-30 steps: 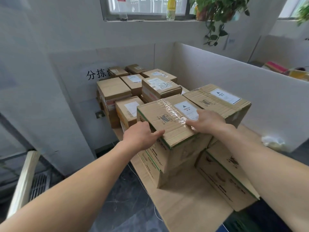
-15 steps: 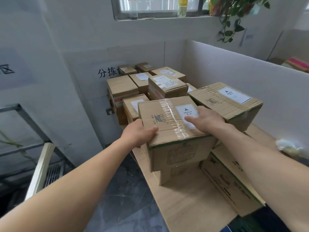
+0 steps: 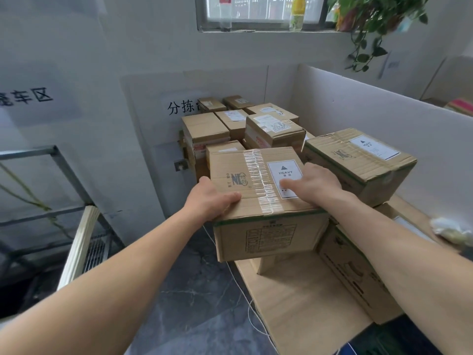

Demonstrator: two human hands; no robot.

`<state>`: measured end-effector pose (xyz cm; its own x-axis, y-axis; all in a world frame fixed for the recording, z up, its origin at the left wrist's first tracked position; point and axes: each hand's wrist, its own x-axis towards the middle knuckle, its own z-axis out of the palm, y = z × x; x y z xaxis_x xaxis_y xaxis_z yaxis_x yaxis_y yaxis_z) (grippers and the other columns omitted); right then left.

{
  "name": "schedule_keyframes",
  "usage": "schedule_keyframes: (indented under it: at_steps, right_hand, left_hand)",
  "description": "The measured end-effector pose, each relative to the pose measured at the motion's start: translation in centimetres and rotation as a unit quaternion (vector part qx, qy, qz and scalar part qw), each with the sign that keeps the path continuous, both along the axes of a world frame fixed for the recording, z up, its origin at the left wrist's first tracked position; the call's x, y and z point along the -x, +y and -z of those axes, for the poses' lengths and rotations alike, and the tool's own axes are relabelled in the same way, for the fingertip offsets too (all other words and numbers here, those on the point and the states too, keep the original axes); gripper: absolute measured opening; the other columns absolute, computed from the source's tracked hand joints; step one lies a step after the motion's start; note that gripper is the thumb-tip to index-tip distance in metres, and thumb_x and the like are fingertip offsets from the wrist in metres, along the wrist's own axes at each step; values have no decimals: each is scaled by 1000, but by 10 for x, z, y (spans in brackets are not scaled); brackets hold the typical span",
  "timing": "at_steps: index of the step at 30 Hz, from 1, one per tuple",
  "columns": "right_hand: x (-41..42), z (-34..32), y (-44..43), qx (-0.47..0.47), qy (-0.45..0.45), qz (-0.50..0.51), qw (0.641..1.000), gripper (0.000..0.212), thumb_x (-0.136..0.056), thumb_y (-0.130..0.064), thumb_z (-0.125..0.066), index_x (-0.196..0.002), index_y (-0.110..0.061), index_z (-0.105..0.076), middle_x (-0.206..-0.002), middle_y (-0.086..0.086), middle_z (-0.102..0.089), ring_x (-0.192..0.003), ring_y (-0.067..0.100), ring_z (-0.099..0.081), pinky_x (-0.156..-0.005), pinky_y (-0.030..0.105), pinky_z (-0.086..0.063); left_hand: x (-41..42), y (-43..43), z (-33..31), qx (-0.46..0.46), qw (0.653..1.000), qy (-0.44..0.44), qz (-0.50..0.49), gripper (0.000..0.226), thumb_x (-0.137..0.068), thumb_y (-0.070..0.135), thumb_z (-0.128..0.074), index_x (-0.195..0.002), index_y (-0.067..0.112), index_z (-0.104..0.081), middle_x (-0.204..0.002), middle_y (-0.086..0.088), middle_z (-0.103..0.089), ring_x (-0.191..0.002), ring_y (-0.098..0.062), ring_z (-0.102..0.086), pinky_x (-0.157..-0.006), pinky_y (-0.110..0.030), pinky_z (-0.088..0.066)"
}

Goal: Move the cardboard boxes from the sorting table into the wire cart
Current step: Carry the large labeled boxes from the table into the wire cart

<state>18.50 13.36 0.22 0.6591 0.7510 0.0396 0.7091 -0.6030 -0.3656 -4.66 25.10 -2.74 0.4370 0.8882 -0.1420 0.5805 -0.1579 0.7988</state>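
Note:
A cardboard box (image 3: 266,234) with clear tape and a white HEAVY label sits on top of another box at the table's left edge. My left hand (image 3: 212,201) grips its near left top corner. My right hand (image 3: 314,187) lies flat on its top over the label, fingers wrapping the right side. The sorting table (image 3: 302,311) has a cardboard-covered top. A second HEAVY-labelled box (image 3: 358,162) stands to the right on a lower box (image 3: 358,272). The wire cart's grey metal frame (image 3: 64,165) is at the left.
Several smaller taped boxes (image 3: 256,126) fill the back of the table against the wall. A white partition (image 3: 384,116) runs along the right side. A pale wooden slat (image 3: 79,242) leans by the cart. A crumpled cloth (image 3: 450,229) lies at the right. Dark floor lies between table and cart.
The held box has swung left and toward me, overhanging the table's left edge. The view has turned left, bringing the cart frame into sight.

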Motion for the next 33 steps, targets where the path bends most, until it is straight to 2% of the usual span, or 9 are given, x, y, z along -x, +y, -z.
schedule_keyframes:
  at_steps: [4,10,15,18,24,26,29,31,33]
  right_hand:
    - [38,-2,9,-16,8,-5,1000,39,-74,-70,-65,-68,-32,-54,-72,-17,-58,-67,7,-53,-51,30,-33]
    - [116,-9,34,0,15,-26,1000,47,-73,-70,-68,-72,-25,-56,-75,-10,-59,-69,13,-53,-52,32,-33]
    - [191,-15,63,20,28,-72,997,49,-77,-66,-71,-88,-20,-61,-88,-3,-61,-84,22,-59,-64,34,-41]
    - [236,-16,83,16,46,-99,994,45,-78,-62,-74,-78,-21,-57,-79,-7,-58,-72,13,-54,-54,31,-34]
    - [311,-2,132,-12,86,-160,983,40,-75,-58,-80,-81,-21,-64,-79,-4,-67,-71,15,-62,-53,29,-39]
    - [330,4,154,-9,99,-188,977,42,-73,-58,-80,-83,-20,-64,-82,-4,-68,-74,16,-63,-56,31,-41]
    - [355,15,189,-1,110,-220,969,45,-70,-59,-80,-88,-22,-60,-88,-6,-66,-79,15,-61,-63,35,-48]
    - [370,23,212,5,123,-242,962,46,-68,-59,-78,-91,-24,-58,-89,-8,-65,-81,14,-60,-65,36,-48]
    - [384,31,239,10,138,-267,954,44,-67,-57,-77,-89,-26,-55,-87,-9,-63,-79,11,-58,-60,33,-41]
  left_hand:
    - [47,3,-1,3,1000,-13,-16,68,-72,54,-84,-117,20,-47,-102,9,-62,-86,-9,-62,-58,-23,-48]
    - [135,10,-1,0,998,-2,-63,69,-69,58,-82,-115,22,-44,-96,12,-55,-83,-7,-56,-57,-23,-43]
    - [216,17,-4,-8,993,-4,-120,64,-70,55,-84,-110,22,-47,-89,14,-53,-75,-3,-53,-52,-21,-37]
    - [264,20,-5,-6,988,-9,-155,61,-70,52,-85,-108,22,-48,-88,13,-55,-74,-3,-53,-52,-21,-37]
    - [346,33,-5,-11,975,-9,-223,66,-68,48,-87,-114,18,-50,-97,8,-59,-87,-12,-58,-62,-26,-41]
    - [367,41,-4,-12,969,2,-246,69,-67,47,-87,-117,17,-51,-104,5,-61,-95,-17,-59,-68,-29,-43]
    - [394,55,4,-5,960,4,-280,71,-65,46,-89,-117,16,-51,-103,5,-62,-95,-17,-60,-68,-29,-46]
    - [409,66,12,1,952,10,-305,73,-64,46,-89,-117,15,-51,-108,3,-63,-100,-20,-61,-79,-34,-50]
    - [420,80,20,10,944,20,-330,74,-64,47,-89,-118,15,-50,-112,1,-63,-104,-22,-61,-88,-38,-51]
